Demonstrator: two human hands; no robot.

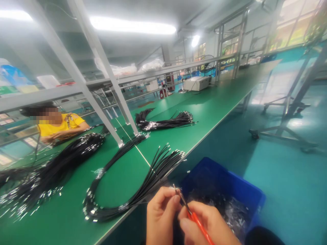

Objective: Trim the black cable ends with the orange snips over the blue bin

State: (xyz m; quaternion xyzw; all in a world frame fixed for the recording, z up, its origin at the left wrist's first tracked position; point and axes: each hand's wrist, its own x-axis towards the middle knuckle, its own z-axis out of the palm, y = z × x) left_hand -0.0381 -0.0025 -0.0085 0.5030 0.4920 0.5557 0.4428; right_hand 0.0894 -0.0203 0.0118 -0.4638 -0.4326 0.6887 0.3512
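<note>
My left hand (163, 212) is closed, thumb against fingers, on the end of a thin black cable (175, 191). My right hand (204, 217) grips a red-handled tool (200, 228), whose metal tip meets the cable end at my left fingertips. Both hands are beside the table edge, above a blue bin (242, 190). Just beyond them on the green table (117, 183) lies a curved bundle of black cables (143, 190) with pale ends.
More black cables (63, 163) are heaped at the left, near a person in yellow (62, 124). Another bundle (171, 121) lies farther back. Grey shelf posts (112, 78) rise from the table. A white box (197, 83) stands at the far end. Clear plastic scraps fill the bin.
</note>
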